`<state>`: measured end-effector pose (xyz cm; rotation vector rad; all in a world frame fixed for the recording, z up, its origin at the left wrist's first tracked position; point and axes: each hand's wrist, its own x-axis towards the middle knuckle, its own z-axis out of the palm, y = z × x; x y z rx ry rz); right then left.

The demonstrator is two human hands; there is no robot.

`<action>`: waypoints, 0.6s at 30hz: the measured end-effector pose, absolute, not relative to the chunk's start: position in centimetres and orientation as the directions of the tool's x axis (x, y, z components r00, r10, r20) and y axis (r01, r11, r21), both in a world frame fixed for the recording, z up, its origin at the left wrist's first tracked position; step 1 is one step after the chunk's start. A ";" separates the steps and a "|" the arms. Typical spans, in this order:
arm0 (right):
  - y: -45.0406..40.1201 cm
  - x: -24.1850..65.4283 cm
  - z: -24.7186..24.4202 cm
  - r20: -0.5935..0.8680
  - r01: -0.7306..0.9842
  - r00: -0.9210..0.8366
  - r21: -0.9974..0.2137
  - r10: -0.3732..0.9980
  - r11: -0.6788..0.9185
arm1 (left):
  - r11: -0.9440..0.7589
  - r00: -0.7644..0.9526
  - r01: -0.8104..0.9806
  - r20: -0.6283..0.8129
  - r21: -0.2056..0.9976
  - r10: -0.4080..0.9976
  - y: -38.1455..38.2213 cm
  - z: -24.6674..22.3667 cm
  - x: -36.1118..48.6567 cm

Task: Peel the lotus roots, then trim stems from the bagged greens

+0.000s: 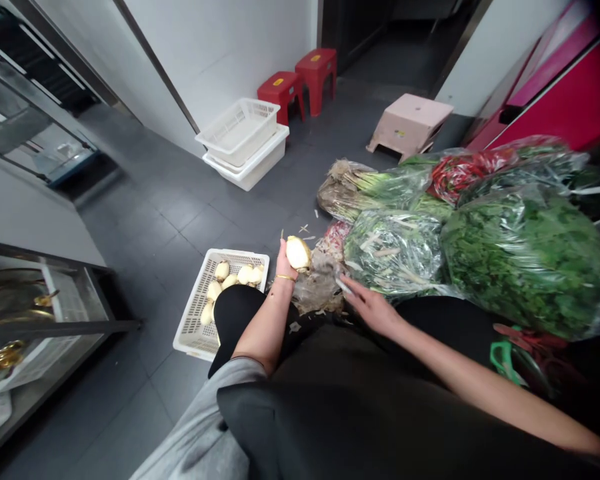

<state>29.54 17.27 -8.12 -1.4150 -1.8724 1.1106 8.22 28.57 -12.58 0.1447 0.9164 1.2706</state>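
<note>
Cream-coloured, with brown at one end, and held up in the left hand just right of the white basket: a root-like piece, with fingers curled partly around it. Farther right of the basket, closed around a slim, light-coloured tool, apart from the piece: the right hand. Too small and blurred to tell the kind of edge. Inside the basket, similar pale pieces; well to its right, bagged greens, with crumpled wrapping nearer to it.

For good control, seat the piece deep in the left palm and tuck fingertips behind the face being worked. Lay the tool nearly flat before applying light pressure; follow the curve rather than dig in. Direct strokes away from the left wrist and its bracelet. Turn the piece slightly between passes. Likely slippery where bare, so grip securely without squeezing.
</note>
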 end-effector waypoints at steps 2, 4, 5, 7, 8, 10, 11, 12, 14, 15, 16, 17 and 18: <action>20.2 28.7 -7.0 -0.011 0.501 -0.256 -0.856 0.967 0.123 | 0.365 0.061 -0.760 -0.501 0.538 0.864 28.3 -12.3 8.7; 21.9 27.6 -6.5 -0.020 0.521 -0.240 -0.847 0.971 0.111 | 0.361 0.051 -0.760 -0.505 0.540 0.862 28.2 -12.0 9.0; 21.9 27.2 -6.7 -0.036 0.535 -0.238 -0.839 0.971 0.099 | 0.339 0.018 -0.762 -0.505 0.552 0.863 28.2 -11.9 9.0; 20.0 27.4 -7.7 -0.071 0.557 -0.263 -0.825 0.962 0.092 | 0.267 -0.083 -0.772 -0.508 0.576 0.857 28.3 -11.9 8.7; 18.7 27.9 -8.4 -0.086 0.563 -0.289 -0.821 0.954 0.096 | 0.234 -0.131 -0.781 -0.518 0.579 0.845 28.4 -11.9 8.5; 16.5 29.1 -9.1 -0.121 0.571 -0.326 -0.816 0.938 0.093 | 0.193 -0.189 -0.801 -0.545 0.567 0.817 28.7 -12.1 8.2; 16.1 29.5 -9.1 -0.127 0.574 -0.325 -0.814 0.937 0.088 | 0.188 -0.196 -0.810 -0.558 0.556 0.807 28.8 -12.1 8.3; 16.2 29.6 -8.9 -0.121 0.574 -0.310 -0.815 0.943 0.084 | 0.189 -0.192 -0.815 -0.563 0.548 0.804 28.9 -12.2 8.5; 17.1 28.8 -8.2 -0.107 0.579 -0.266 -0.812 0.958 0.070 | 0.198 -0.177 -0.813 -0.556 0.548 0.812 29.0 -12.2 9.0; 17.6 28.1 -8.0 -0.104 0.585 -0.257 -0.808 0.961 0.069 | 0.190 -0.184 -0.809 -0.546 0.557 0.817 29.1 -12.2 9.1; 17.7 27.4 -7.9 -0.103 0.588 -0.267 -0.805 0.958 0.077 | 0.173 -0.204 -0.805 -0.538 0.568 0.818 29.2 -12.2 9.2; 17.5 26.9 -8.1 -0.107 0.588 -0.292 -0.804 0.950 0.090 | 0.150 -0.232 -0.803 -0.535 0.576 0.812 29.3 -12.1 9.0; 17.0 26.7 -8.5 -0.114 0.583 -0.322 -0.806 0.940 0.102 | 0.126 -0.264 -0.804 -0.539 0.581 0.800 29.4 -12.0 8.7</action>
